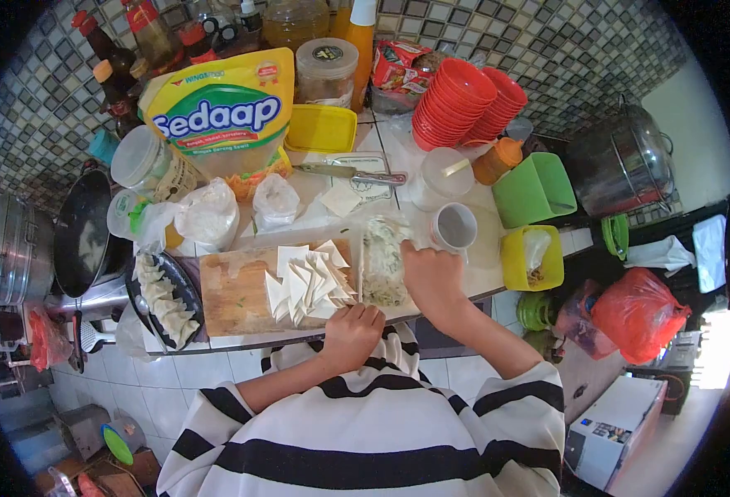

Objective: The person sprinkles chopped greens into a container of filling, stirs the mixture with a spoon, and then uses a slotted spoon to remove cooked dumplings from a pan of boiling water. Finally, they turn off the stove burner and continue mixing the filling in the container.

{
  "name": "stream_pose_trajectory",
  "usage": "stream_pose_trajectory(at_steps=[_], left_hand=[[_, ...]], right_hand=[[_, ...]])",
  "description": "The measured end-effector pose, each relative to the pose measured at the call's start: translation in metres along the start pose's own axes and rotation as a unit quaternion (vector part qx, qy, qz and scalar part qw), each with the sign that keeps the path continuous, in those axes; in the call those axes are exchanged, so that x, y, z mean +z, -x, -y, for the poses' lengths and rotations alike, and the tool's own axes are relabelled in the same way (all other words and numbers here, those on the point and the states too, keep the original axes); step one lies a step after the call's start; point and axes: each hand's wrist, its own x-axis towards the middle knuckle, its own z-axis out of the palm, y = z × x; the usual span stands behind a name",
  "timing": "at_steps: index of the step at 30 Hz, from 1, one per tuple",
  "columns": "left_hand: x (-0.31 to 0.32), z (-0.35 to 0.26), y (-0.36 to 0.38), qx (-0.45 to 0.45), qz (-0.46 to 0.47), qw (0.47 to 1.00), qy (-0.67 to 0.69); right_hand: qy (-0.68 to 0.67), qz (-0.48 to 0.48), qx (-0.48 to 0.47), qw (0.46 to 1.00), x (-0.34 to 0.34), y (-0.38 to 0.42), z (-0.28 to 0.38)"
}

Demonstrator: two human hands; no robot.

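Wraps sit mid-frame on the board, probably light, floppy, easy to tear, so I'd pinch a corner. Left hand curled below them, right curled by the tub, can't tell if either's gripping anything

Loose white top with wavy black stripes, wide sleeves.
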Motion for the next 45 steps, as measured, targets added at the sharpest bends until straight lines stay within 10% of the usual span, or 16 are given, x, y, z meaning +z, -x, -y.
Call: stream_pose_trajectory(at_steps=[12,25,37,45], left_hand=[[0.003,-0.002,0.0,-0.021,-0.009,1.0,0.0],[0.002,-0.004,0.0,-0.017,-0.02,1.0,-0.017],[-0.006,-0.005,0.008,-0.012,-0.044,0.999,-0.017],[-0.004,0.001,0.017,0.009,-0.019,0.999,-0.036]], right_hand=[[0.061,0.061,-0.135,0.987,-0.021,0.043,0.011],[0.07,-0.023,-0.026,0.997,0.013,0.007,0.013],[0.045,0.125,-0.109,0.985,-0.04,0.044,-0.012],[0.054,0.013,-0.102,0.993,0.003,0.005,-0.014]])
